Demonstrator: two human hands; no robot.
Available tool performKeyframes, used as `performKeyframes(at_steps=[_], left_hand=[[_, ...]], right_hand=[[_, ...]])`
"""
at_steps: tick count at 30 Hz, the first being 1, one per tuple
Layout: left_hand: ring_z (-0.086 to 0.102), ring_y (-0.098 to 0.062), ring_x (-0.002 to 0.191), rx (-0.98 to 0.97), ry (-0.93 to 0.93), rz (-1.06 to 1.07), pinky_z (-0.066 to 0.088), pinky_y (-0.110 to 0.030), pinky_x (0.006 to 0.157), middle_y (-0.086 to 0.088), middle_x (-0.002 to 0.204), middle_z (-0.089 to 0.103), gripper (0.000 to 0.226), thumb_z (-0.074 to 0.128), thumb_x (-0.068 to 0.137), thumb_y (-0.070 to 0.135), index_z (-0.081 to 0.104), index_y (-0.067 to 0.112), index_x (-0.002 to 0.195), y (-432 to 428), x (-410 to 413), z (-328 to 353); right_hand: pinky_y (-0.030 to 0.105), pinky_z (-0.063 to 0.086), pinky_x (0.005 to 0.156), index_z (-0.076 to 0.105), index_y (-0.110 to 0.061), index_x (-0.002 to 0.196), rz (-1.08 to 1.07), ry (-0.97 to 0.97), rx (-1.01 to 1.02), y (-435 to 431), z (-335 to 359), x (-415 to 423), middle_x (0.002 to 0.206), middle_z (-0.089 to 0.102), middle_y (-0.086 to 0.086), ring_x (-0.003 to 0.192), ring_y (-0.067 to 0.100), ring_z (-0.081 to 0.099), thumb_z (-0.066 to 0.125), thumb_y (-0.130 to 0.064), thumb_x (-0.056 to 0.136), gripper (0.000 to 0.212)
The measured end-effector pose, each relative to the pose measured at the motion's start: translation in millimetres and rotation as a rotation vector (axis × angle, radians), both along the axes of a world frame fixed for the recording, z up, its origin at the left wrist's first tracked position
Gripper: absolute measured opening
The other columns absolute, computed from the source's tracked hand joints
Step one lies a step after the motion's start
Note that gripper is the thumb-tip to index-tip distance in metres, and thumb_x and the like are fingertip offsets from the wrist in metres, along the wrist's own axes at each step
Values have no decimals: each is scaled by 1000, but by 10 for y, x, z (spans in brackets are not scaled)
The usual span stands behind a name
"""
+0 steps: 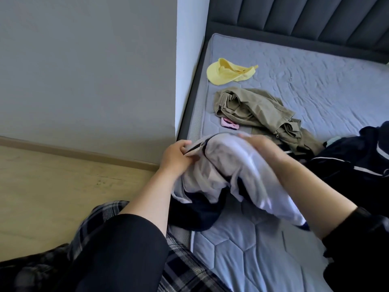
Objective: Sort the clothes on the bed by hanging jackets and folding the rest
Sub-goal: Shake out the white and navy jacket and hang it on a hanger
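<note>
A white garment with dark navy trim [227,173] is bunched up over the near left edge of the bed [315,85]. My left hand [175,158] pinches its striped edge at the left. My right hand [259,145] grips the cloth from above on the right side; its fingers are blurred. Behind them an olive-green garment [252,110] lies crumpled on the mattress. A dark navy jacket with white piping [353,159] is heaped at the right edge of the view.
A yellow cap [227,73] lies near the headboard [294,15]. A pink phone [292,123] pokes out from under the olive garment. The grey wall [84,70] and wooden floor [52,186] are to the left of the bed.
</note>
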State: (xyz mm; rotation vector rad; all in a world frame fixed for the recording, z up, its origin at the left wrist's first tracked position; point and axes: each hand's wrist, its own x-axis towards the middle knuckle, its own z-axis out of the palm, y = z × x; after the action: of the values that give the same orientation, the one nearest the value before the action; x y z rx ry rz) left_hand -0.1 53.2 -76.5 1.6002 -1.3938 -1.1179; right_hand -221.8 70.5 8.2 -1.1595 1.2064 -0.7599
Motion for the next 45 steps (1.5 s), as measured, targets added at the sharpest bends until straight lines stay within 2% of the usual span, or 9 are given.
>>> performKeyframes(at_steps=[3, 6, 9, 18, 24, 28, 32, 38, 45], left_hand=[[64, -26, 82, 55, -140, -59, 48, -32, 67, -1, 79, 65, 5, 68, 80, 22, 63, 21, 79, 8, 6, -24], [59, -28, 69, 113, -277, 26, 35, -26, 51, -2, 61, 59, 19, 62, 82, 16, 58, 14, 63, 10, 37, -63], [49, -24, 59, 83, -215, 107, 31, -26, 50, -6, 55, 54, 21, 59, 79, 10, 54, 9, 59, 2, 28, -77], [57, -4, 66, 21, -94, -469, 53, -27, 70, 0, 75, 68, 15, 66, 78, 5, 72, 15, 86, 107, -107, 72], [58, -16, 102, -38, -288, -95, 48, -29, 91, 7, 104, 66, 39, 65, 75, 4, 68, 26, 108, 70, -11, 73], [39, -29, 127, 134, -631, 129, 39, -45, 101, -7, 136, 41, 59, 61, 86, 19, 38, 24, 141, 41, 79, 18], [41, -32, 130, 340, -438, 154, 39, -42, 103, -14, 145, 38, 64, 51, 93, 36, 27, 12, 147, 35, 92, -16], [61, -31, 108, 778, 151, -220, 49, -44, 95, -12, 122, 61, 79, 47, 80, 75, 50, 12, 128, 123, -124, -42], [62, -29, 100, 588, 22, -216, 52, -43, 91, -13, 110, 65, 31, 60, 86, 9, 59, 10, 117, 131, -104, -149]], right_hand=[[22, 52, 60, 77, -23, 79, -195, -331, -1, -38, 195, -289, 73, 70, -2, 67, 12, 67, 51, -23, 90, 28], [24, 42, 55, 62, -14, 64, -379, 485, -167, -186, 86, -599, 65, 56, 3, 61, 21, 54, 58, -24, 87, 25], [37, 44, 85, 56, -8, 117, -229, 1226, -169, -240, -144, -724, 109, 56, 13, 106, 31, 52, 51, -6, 85, 33], [50, 4, 116, 15, -32, 150, 270, 1197, -527, -270, -620, -92, 158, 17, -1, 146, 20, 7, 56, -5, 75, 90], [36, 41, 81, 51, -22, 120, 424, 1469, -512, -209, -991, 63, 106, 62, 2, 99, 28, 60, 51, -32, 82, 39], [31, 40, 69, 53, -19, 125, -19, 1363, -220, -187, -1132, -10, 108, 66, 10, 96, 31, 62, 44, -29, 91, 37], [35, 42, 74, 58, 0, 100, -435, 984, 54, -109, -1148, -261, 104, 64, 19, 96, 35, 59, 43, -26, 92, 30], [37, 49, 86, 57, 1, 118, -523, 598, 233, 83, -1121, -126, 115, 62, 18, 105, 35, 59, 57, -35, 88, 47], [24, 47, 60, 58, -22, 116, -72, 280, 193, 361, -974, 232, 90, 67, -4, 74, 13, 61, 69, -50, 71, 54]])
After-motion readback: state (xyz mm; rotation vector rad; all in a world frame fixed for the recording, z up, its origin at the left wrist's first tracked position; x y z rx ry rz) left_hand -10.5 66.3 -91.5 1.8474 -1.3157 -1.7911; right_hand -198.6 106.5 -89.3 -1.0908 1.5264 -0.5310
